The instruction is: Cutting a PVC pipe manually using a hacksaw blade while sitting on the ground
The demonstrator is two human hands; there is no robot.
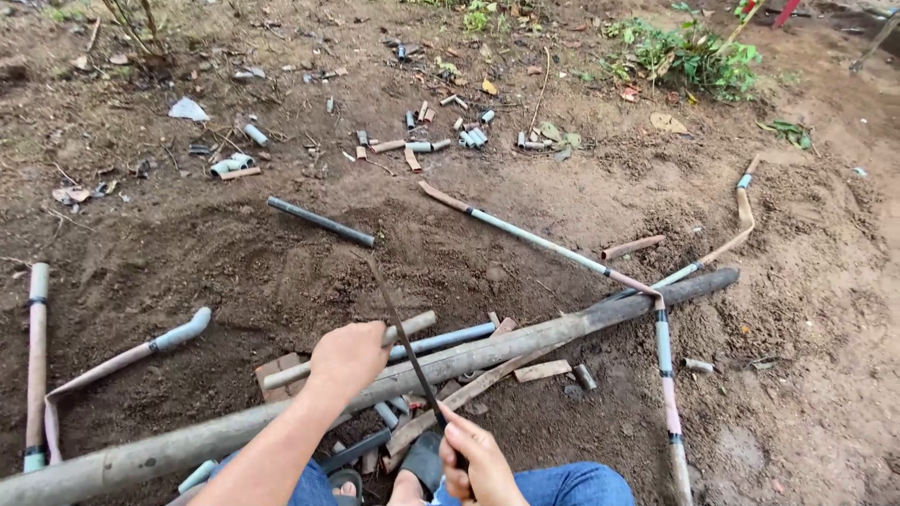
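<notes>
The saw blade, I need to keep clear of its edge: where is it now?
In the head view, the saw blade runs from the right hand up across the long pole, just right of the left hand.

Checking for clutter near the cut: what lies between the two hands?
In the head view, the long grey-brown pole and thin dark saw blade cross between left hand and right hand.

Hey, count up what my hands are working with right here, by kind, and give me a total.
Hands: 2, left hand and right hand
Saw blades: 1, thin dark blade held in the right hand
Long grey poles: 1, big pole lying across the dirt under the blade
Thin pipes: 1, pale pipe gripped by the left hand
Total: 5
</notes>
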